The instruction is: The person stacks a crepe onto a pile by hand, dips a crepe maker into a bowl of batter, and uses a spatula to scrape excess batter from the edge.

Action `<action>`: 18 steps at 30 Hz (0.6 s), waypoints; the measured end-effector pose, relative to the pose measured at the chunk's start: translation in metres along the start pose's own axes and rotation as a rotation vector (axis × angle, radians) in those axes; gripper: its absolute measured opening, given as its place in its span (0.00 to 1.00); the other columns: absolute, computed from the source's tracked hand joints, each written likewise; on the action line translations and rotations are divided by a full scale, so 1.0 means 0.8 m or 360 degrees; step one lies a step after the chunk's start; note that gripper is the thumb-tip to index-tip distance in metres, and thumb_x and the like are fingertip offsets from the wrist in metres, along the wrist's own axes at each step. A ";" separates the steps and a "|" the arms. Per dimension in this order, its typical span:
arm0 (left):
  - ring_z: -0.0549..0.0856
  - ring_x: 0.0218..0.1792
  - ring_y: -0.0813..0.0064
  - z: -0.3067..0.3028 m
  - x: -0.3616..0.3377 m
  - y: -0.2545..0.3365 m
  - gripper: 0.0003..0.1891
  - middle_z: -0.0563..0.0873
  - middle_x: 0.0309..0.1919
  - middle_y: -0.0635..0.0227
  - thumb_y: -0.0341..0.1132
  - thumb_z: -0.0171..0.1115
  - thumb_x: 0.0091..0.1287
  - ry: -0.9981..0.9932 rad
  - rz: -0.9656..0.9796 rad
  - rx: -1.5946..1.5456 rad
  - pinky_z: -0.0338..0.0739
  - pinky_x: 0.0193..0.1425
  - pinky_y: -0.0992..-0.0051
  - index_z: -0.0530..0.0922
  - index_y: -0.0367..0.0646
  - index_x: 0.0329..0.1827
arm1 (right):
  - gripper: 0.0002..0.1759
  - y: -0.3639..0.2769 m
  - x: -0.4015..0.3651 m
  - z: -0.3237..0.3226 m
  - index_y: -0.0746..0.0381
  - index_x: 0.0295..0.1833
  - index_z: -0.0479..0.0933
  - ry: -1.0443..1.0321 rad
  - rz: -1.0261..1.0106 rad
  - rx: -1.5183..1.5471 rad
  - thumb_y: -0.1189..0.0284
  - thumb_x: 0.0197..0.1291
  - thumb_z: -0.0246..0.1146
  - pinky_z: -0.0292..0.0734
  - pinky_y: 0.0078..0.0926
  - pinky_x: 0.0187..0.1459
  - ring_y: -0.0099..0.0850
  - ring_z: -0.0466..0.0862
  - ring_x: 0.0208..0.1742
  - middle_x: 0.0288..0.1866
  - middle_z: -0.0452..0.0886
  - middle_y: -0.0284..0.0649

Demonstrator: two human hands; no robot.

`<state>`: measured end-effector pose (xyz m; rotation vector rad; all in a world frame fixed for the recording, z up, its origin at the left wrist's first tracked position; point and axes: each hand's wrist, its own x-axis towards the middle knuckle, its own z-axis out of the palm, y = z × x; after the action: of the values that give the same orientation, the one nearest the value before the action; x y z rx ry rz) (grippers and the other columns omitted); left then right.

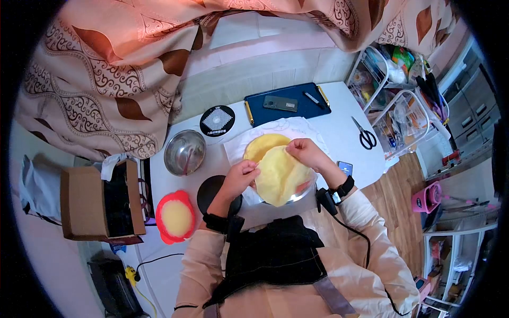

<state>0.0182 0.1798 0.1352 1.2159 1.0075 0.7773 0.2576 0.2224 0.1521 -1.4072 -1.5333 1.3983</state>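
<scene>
A thin, round yellow sheet hangs between my two hands, creased down its middle. My left hand pinches its upper left edge, and my right hand pinches its upper right edge. Behind it, another yellow round lies on a white cloth. Below the held sheet, part of a shiny metal rim shows; the sheet covers most of what is there. A black round pan sits beside my left forearm.
On the white table are a metal bowl, a red dish with yellow contents, a black disc, a blue tray bearing a phone, and scissors. A cardboard box stands left, wire baskets right.
</scene>
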 end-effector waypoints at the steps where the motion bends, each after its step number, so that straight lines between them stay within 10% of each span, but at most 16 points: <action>1: 0.78 0.24 0.84 -0.001 0.002 0.000 0.10 0.80 0.28 0.72 0.33 0.57 0.62 0.0007 0.0033 0.0040 0.72 0.25 0.83 0.72 0.39 0.42 | 0.11 0.002 0.001 0.002 0.66 0.32 0.77 0.0007 -0.0024 -0.0034 0.68 0.58 0.56 0.71 0.21 0.30 0.20 0.73 0.26 0.25 0.77 0.33; 8: 0.77 0.25 0.83 -0.028 0.015 0.026 0.07 0.80 0.27 0.73 0.32 0.55 0.63 0.0260 0.0233 0.0652 0.71 0.27 0.82 0.72 0.40 0.41 | 0.12 -0.006 0.021 -0.011 0.67 0.31 0.77 -0.0179 -0.0147 -0.0005 0.68 0.59 0.56 0.71 0.22 0.31 0.21 0.74 0.27 0.24 0.77 0.36; 18: 0.84 0.33 0.63 -0.005 0.084 0.024 0.09 0.84 0.30 0.57 0.35 0.56 0.59 0.0739 0.0228 0.1347 0.76 0.38 0.68 0.77 0.42 0.38 | 0.26 0.017 0.049 -0.001 0.59 0.56 0.60 0.0034 -0.0403 -0.0401 0.74 0.50 0.59 0.74 0.32 0.33 0.36 0.79 0.30 0.29 0.78 0.43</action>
<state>0.0407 0.2461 0.1407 1.8866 1.7485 0.7833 0.2531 0.2581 0.1317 -1.3093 -1.8513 1.0647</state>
